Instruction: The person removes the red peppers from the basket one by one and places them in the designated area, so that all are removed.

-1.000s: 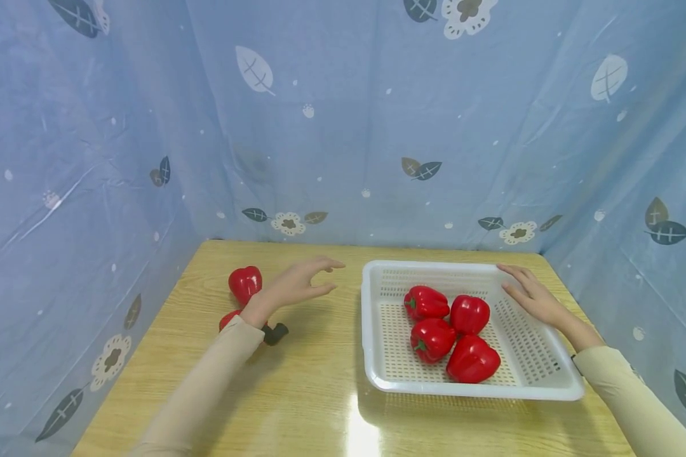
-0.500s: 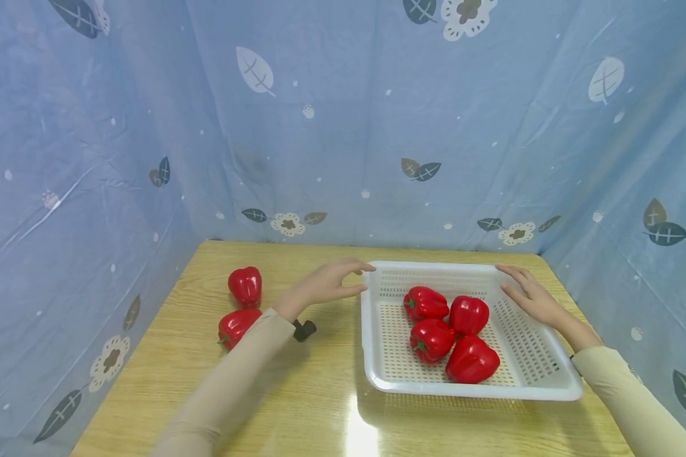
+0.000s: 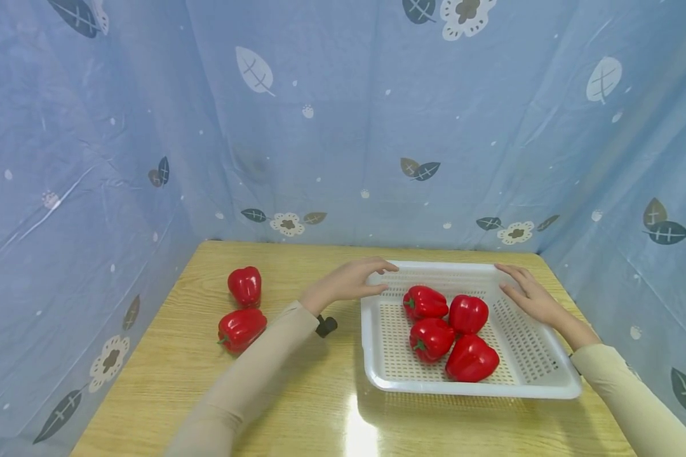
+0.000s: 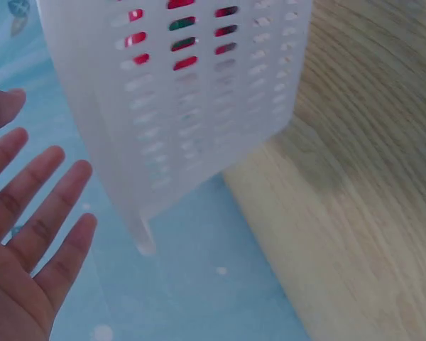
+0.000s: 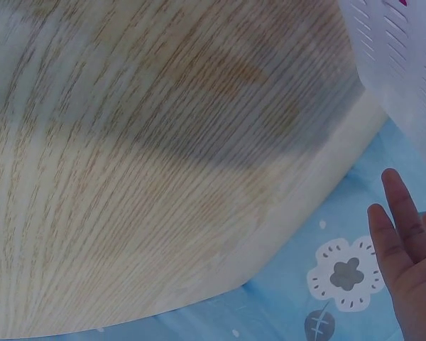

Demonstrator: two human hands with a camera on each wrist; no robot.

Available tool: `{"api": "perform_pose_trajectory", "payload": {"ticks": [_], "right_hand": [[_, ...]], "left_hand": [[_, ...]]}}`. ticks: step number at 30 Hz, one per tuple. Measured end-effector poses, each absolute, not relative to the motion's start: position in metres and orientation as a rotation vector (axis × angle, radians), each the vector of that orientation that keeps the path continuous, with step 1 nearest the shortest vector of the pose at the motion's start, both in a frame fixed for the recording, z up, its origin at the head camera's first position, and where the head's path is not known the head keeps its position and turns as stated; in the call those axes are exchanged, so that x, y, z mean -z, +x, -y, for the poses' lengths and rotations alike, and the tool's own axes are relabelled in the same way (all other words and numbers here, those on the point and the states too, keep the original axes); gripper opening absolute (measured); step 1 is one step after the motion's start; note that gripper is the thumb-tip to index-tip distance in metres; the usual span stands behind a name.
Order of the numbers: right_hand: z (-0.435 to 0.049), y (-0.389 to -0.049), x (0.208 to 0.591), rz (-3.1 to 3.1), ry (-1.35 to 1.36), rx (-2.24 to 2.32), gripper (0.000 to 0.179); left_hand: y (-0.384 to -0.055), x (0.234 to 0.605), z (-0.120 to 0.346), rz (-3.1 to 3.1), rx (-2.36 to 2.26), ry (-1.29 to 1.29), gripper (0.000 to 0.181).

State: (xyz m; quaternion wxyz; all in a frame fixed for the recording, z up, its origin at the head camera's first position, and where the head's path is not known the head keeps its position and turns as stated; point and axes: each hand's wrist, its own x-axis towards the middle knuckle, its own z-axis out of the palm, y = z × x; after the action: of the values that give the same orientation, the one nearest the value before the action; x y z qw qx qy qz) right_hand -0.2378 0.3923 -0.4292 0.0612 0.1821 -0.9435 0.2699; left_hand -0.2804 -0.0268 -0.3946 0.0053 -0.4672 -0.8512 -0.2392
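A white plastic basket (image 3: 474, 388) with slotted walls stands on the wooden table. Several red bell peppers (image 3: 432, 340) lie together inside it. My left hand (image 3: 351, 280) hovers over the basket's far left corner, thumb and fingers spread and nothing held. In the left wrist view, the fingers (image 4: 46, 220) are extended beside the basket's outer wall (image 4: 92, 135), with a gap visible. At the far right side, my right hand (image 3: 528, 298) is by the rim with its fingers loosely extended. Whether it touches the rim is unclear.
Two more red bell peppers, one upright (image 3: 244, 285) and one on its side (image 3: 241, 330), are on the left of the wooden table (image 3: 297, 393). A blue patterned curtain (image 3: 331, 127) encloses the back and sides. A small black device (image 3: 326, 327) shows under my left wrist.
My left hand has moved right, from over the table to the basket's far left corner, uncovering the pepper on its side. The right hand has stayed in place.
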Motion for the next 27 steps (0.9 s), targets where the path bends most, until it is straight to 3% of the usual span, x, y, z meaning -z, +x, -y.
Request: {"api": "perform_pose_trajectory", "payload": {"ticks": [14,27], "right_hand": [[-0.392,-0.239,0.43,2.854,0.527,-0.804,0.051],[-0.392,-0.239,0.43,2.859,0.534,-0.796,0.051]], "left_hand": [[-0.287,0.373,-0.012,2.736,0.661,-1.59,0.045],[-0.292,0.37,-0.037,2.915,0.68,-1.598,0.06]]}}
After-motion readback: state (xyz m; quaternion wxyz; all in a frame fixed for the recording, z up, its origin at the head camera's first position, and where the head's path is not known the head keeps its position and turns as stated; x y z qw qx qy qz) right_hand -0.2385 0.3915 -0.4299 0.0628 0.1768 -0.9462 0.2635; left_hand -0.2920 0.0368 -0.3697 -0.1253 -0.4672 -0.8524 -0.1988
